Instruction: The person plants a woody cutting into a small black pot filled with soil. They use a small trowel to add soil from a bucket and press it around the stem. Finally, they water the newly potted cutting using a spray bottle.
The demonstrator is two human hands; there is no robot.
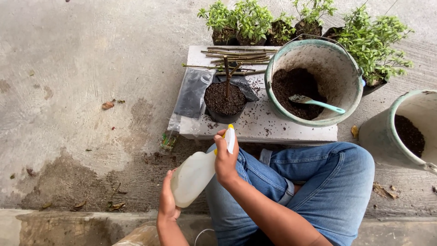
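I hold a translucent white spray bottle (pixel 193 175) tilted, its white and yellow nozzle (pixel 230 136) aimed at a small black pot (pixel 224 101) of dark soil with a bare stick cutting standing in it. My right hand (pixel 225 159) grips the bottle's neck and trigger. My left hand (pixel 167 200) cups the bottle's base from below. The pot stands on a white slab (pixel 273 130), just beyond the nozzle.
A bundle of cut sticks (pixel 236 57) lies at the slab's far edge, a pack of black bags (pixel 191 95) on its left. A green bucket (pixel 343 98) holds soil and a teal trowel (pixel 316 103). Another bucket (pixel 387 132) stands right. Potted plants (pixel 252 20) line the back.
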